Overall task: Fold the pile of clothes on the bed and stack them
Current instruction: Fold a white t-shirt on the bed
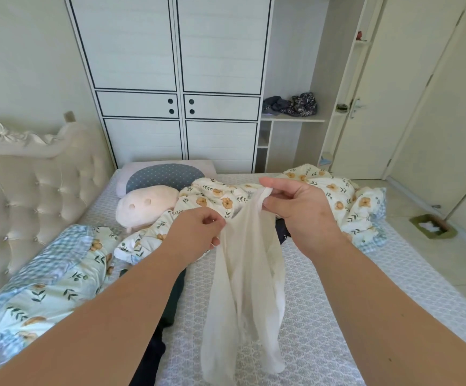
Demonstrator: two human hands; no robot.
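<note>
Both arms are extended over the bed (pixel 323 288). A sheer cream garment (pixel 247 288) is pinched at its top by the right hand (pixel 296 207), raised higher, and by the left hand (pixel 195 232) at its edge. It is hung vertically, long axis top to bottom, above the mattress. Dark clothes (pixel 170 305) are seen below the left arm.

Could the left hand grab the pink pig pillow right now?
Probably not right away. The left hand is pinching the sheer white garment, which the right hand holds too. The pink pig pillow lies beyond it in the open, so it would likely have to let go first.
</note>
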